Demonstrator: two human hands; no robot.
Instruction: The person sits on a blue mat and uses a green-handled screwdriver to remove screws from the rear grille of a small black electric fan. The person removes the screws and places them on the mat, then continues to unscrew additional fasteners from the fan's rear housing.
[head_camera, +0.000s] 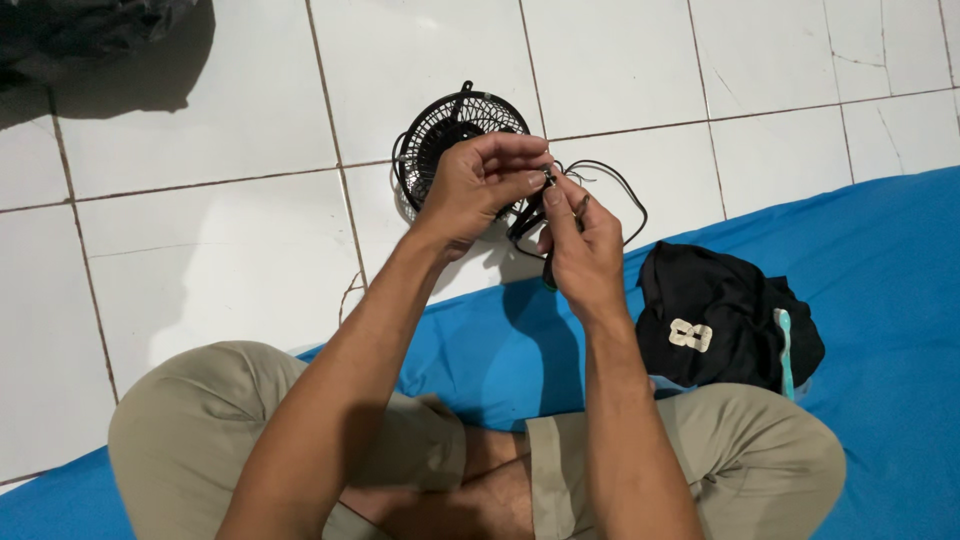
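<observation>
One small black wire-cage fan on the white tiles, at eleven o'clock from the hands. One black cable, pinched at its end by left hand and right hand. One black garment at four o'clock.

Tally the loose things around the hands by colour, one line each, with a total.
Black: 3 - small wire-caged fan, its thin cable that the left hand and right hand pinch, crumpled garment
Blue: 1 - mat
Dark: 1 - cloth at top left
Total: 5
</observation>
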